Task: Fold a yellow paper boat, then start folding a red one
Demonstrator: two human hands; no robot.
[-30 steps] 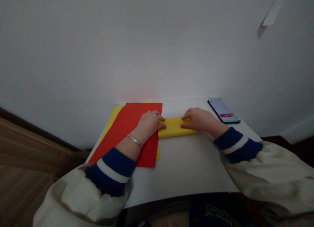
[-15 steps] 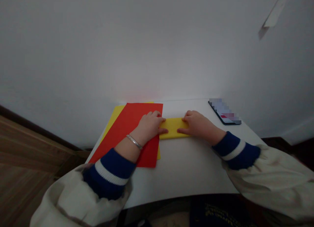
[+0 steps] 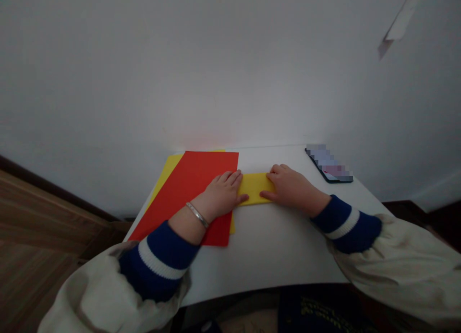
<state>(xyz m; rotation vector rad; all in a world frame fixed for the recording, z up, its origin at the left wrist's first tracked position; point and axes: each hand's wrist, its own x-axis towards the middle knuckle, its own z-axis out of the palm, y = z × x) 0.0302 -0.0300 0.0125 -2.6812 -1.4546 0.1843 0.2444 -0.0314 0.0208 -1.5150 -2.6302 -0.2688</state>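
Nothing fully legible. Dark cloth (image 3: 290, 314) at bottom edge, just past the table: yellow print (image 3: 313, 310), at least two lines, slanted, blurred. Short word on the upper line could be "of", can't confirm; rest unreadable. Phone (image 3: 329, 165), right rear of table: screen mostly pixelated, pinkish-red patch low on it, no characters readable. No brand or number readable anywhere.

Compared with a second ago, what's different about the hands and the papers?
The left hand moved slightly toward the person, its thumb now lower on the yellow strip. The right hand came nearer too, covering the strip's near right corner. Both still touch the strip. The red sheet and phone stayed put.
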